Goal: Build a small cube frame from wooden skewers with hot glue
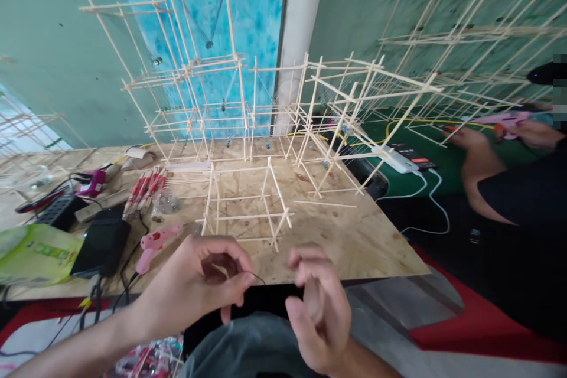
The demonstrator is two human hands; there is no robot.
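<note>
My left hand point(217, 277) is pinched at the table's front edge, and a short piece of thin dark thread or wire point(260, 279) sticks out from between thumb and forefinger. Opposite it, my right hand point(316, 304) is held with fingers curled and thumb apart, slightly blurred; I see nothing in it. Just beyond both hands stands a small box frame of thin wooden sticks point(245, 217) on the wooden board table point(372, 242). A pink glue gun point(155, 243) lies left of my left hand.
Tall stick frames point(190, 74) stand at the back. Left are a black box point(101, 242), bundled red-wrapped sticks point(144, 189) and a green bag point(38, 254). A loose stick point(325, 204) lies right. Another person's hands point(472, 139) work at a green table with a white power strip point(396, 160).
</note>
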